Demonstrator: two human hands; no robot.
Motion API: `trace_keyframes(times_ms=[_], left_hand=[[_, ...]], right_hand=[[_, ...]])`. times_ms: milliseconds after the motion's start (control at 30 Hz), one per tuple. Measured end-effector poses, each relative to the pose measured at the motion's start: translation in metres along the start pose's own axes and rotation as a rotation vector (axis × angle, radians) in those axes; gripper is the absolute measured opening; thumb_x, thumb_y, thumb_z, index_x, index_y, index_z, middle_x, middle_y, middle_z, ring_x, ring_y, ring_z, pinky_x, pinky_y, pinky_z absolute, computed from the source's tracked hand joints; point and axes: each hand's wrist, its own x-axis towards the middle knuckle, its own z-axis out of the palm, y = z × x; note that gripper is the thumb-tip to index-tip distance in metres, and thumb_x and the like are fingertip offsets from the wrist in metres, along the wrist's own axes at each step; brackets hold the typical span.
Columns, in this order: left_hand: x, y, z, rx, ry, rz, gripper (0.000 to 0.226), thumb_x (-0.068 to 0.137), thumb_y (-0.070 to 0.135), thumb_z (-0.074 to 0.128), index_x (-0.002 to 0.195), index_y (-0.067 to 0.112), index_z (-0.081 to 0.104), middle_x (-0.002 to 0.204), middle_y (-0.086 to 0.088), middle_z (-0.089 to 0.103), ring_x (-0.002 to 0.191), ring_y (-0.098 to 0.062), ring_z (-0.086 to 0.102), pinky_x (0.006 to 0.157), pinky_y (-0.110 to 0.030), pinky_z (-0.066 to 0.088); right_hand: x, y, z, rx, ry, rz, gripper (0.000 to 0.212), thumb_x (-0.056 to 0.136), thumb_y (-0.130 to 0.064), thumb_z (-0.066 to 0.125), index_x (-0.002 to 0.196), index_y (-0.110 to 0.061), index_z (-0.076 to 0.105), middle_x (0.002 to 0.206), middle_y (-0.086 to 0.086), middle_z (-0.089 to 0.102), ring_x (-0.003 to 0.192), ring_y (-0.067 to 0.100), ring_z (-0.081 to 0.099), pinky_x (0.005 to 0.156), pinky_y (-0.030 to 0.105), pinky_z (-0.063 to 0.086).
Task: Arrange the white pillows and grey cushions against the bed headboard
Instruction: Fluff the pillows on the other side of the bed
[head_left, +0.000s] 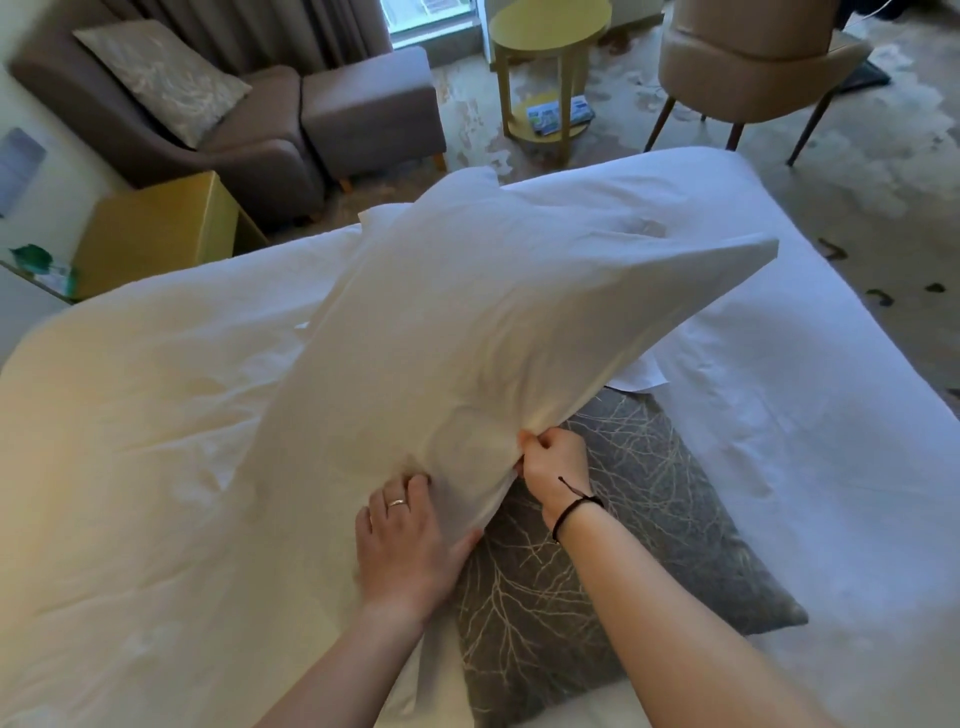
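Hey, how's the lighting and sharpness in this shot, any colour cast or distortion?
Head view: warm yellow cast on the left of the bed sheet, cooler bluish daylight on the right; wide-angle bending curves the bed edges; white pillow and both hands are sharp.

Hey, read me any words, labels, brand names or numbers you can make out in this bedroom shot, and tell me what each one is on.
No text here can be read.
Magazines on the lower shelf of the yellow side table: printed covers, too small and blurred to read.
Green packet at the left edge: too blurred to read.
White pillow, grey cushion, left hand and right hand: no writing visible.
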Motion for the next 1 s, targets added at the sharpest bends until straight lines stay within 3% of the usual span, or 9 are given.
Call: trace_keyframes(times_ms=[100, 233, 367, 433, 533, 633, 700, 833, 1000], left_hand=[[-0.011, -0.011, -0.012, -0.067, 0.041, -0.040, 0.083, 0.065, 0.071, 0.069, 0.124, 0.014, 0.056, 0.123, -0.014, 0.057, 0.111, -0.036, 0.052, 0.092, -0.047, 0.045], [-0.019, -0.048, -0.038, -0.105, 0.115, -0.058, 0.057, 0.070, 0.060, 0.071, 0.112, 0.023, 0.061, 0.115, -0.009, 0.059, 0.103, -0.037, 0.054, 0.082, -0.046, 0.047], [-0.027, -0.099, -0.062, -0.079, 0.188, 0.128, 0.011, 0.071, 0.024, 0.063, 0.081, 0.021, 0.061, 0.081, -0.003, 0.061, 0.074, -0.034, 0.057, 0.058, -0.036, 0.039], [-0.032, -0.123, -0.074, -0.087, 0.183, 0.222, 0.008, 0.070, 0.020, 0.052, 0.075, 0.021, 0.059, 0.070, -0.001, 0.058, 0.066, -0.033, 0.057, 0.053, -0.034, 0.038], [-0.038, -0.161, -0.091, -0.136, 0.181, 0.300, 0.006, 0.071, 0.020, 0.055, 0.076, 0.022, 0.059, 0.068, 0.000, 0.057, 0.067, -0.030, 0.057, 0.052, -0.033, 0.040], [-0.040, -0.207, -0.113, -0.191, 0.204, 0.355, 0.010, 0.070, 0.016, 0.060, 0.079, 0.022, 0.061, 0.070, 0.001, 0.057, 0.068, -0.029, 0.057, 0.052, -0.032, 0.040], [-0.040, -0.241, -0.129, -0.191, 0.218, 0.394, 0.013, 0.068, 0.013, 0.064, 0.078, 0.020, 0.061, 0.070, 0.000, 0.056, 0.068, -0.031, 0.057, 0.052, -0.032, 0.040], [-0.030, -0.317, -0.151, -0.142, 0.249, 0.450, 0.017, 0.066, 0.010, 0.068, 0.073, 0.019, 0.055, 0.068, -0.002, 0.056, 0.067, -0.032, 0.056, 0.052, -0.031, 0.038], [0.005, -0.393, -0.144, -0.096, 0.212, 0.354, 0.010, 0.070, 0.014, 0.067, 0.070, 0.017, 0.057, 0.068, -0.002, 0.060, 0.069, -0.033, 0.058, 0.060, -0.035, 0.042]], right_hand=[[-0.044, -0.015, 0.013, -0.118, -0.020, -0.170, 0.034, 0.090, -0.024, 0.059, 0.061, -0.008, 0.055, 0.058, 0.008, 0.060, 0.058, 0.023, 0.057, 0.055, 0.040, 0.045], [-0.116, -0.034, 0.046, -0.206, -0.017, -0.402, 0.039, 0.093, -0.025, 0.057, 0.058, -0.023, 0.040, 0.054, -0.008, 0.047, 0.050, 0.004, 0.041, 0.047, 0.020, 0.026], [-0.171, -0.041, 0.079, -0.162, -0.029, -0.419, 0.038, 0.093, -0.024, 0.057, 0.058, -0.024, 0.042, 0.056, -0.008, 0.049, 0.052, 0.006, 0.043, 0.049, 0.023, 0.026], [-0.190, -0.043, 0.091, -0.142, -0.015, -0.406, 0.038, 0.093, -0.023, 0.058, 0.058, -0.024, 0.044, 0.056, -0.008, 0.050, 0.053, 0.005, 0.044, 0.051, 0.025, 0.028], [-0.217, -0.049, 0.111, -0.168, 0.041, -0.413, 0.038, 0.092, -0.023, 0.059, 0.056, -0.021, 0.046, 0.055, -0.008, 0.050, 0.053, 0.005, 0.044, 0.056, 0.028, 0.029], [-0.248, -0.065, 0.136, -0.256, 0.075, -0.461, 0.040, 0.092, -0.023, 0.058, 0.055, -0.018, 0.046, 0.052, -0.008, 0.047, 0.050, 0.004, 0.042, 0.051, 0.021, 0.027], [-0.271, -0.079, 0.154, -0.369, 0.055, -0.522, 0.042, 0.093, -0.023, 0.054, 0.053, -0.017, 0.043, 0.050, -0.006, 0.045, 0.048, 0.005, 0.041, 0.049, 0.019, 0.029], [-0.312, -0.113, 0.191, -0.737, -0.005, -0.723, 0.034, 0.092, -0.031, 0.044, 0.060, -0.017, 0.045, 0.061, 0.001, 0.052, 0.061, 0.023, 0.053, 0.052, 0.031, 0.034], [-0.323, -0.146, 0.236, -1.197, 0.006, -0.965, 0.031, 0.080, -0.045, 0.061, 0.087, -0.019, 0.044, 0.089, 0.003, 0.054, 0.084, 0.027, 0.055, 0.060, 0.035, 0.035]])
